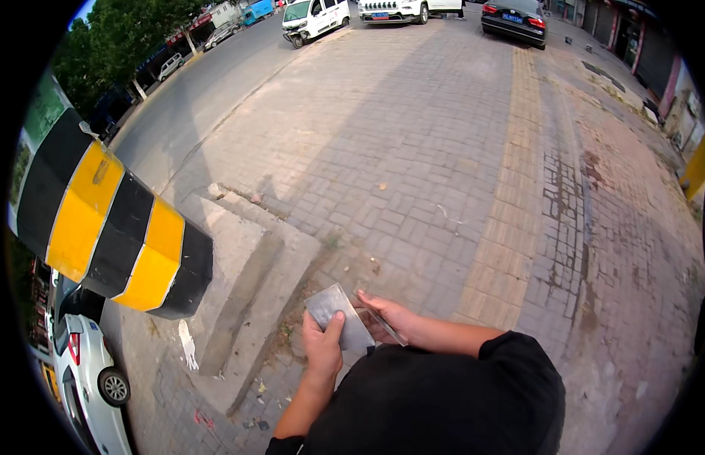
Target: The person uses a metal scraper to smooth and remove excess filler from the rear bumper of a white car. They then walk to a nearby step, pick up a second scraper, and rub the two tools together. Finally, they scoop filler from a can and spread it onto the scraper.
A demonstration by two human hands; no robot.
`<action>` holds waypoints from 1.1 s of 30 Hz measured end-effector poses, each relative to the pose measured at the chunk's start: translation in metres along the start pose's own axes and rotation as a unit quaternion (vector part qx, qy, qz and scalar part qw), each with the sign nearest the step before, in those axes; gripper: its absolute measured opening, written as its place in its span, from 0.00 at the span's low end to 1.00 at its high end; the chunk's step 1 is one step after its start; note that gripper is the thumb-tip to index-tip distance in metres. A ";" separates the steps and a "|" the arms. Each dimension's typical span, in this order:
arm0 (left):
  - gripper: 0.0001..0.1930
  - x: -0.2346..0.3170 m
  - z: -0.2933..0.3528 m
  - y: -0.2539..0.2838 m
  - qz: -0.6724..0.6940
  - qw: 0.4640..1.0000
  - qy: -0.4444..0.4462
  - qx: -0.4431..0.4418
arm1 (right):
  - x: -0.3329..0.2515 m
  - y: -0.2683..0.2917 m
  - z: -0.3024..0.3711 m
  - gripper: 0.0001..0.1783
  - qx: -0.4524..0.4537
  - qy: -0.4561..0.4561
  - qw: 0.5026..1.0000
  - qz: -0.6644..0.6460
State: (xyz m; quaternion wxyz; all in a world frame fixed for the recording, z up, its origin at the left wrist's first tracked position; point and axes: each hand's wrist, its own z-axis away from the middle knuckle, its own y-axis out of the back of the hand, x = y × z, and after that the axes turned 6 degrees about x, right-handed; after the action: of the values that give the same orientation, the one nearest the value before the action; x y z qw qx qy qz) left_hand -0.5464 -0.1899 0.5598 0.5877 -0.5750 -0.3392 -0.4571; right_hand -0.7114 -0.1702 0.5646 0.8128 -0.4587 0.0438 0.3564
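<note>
My left hand [322, 350] is closed around a flat grey rectangular plate [343, 315], its thumb pressed across the plate's face. Pale wear marks show on the plate, and its lower corner is dark. Just to the right, my right hand [396, 315] holds a thin, flat, dark piece [386, 326] seen nearly edge-on, fingers behind it. What kind of thing either piece is I cannot make out. Both hands are close together in front of my black shirt [436, 398], above the pavement.
A black-and-yellow striped pillar [125, 227] stands at left on a stepped concrete base [250, 284]. Grey paving [383, 152] stretches ahead, with a yellowish tactile strip [508, 205] on the right. A white car [83, 364] is at lower left. Several vehicles are at the far end.
</note>
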 end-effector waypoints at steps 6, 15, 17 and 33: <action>0.14 -0.006 -0.003 -0.001 -0.086 0.995 0.015 -0.051 | 0.015 0.042 -0.027 0.36 -0.253 -0.184 0.947 -0.069; 0.14 -0.007 0.010 0.000 -0.107 0.992 -0.067 0.032 | 0.032 0.045 0.013 0.80 -0.312 0.140 0.939 0.040; 0.15 -0.001 0.013 -0.002 -0.093 0.991 -0.083 0.037 | 0.030 0.038 0.018 0.85 -0.339 0.162 0.924 0.078; 0.18 0.022 0.028 -0.020 -0.126 0.981 -0.118 -0.090 | 0.004 0.010 0.017 0.67 -0.309 0.212 0.903 0.207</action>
State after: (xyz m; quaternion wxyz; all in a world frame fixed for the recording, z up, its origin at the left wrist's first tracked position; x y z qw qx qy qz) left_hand -0.5540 -0.1639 0.5906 0.4268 -0.6283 -0.4332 -0.4851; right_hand -0.7193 -0.1520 0.5655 0.5092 -0.7324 0.1968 0.4070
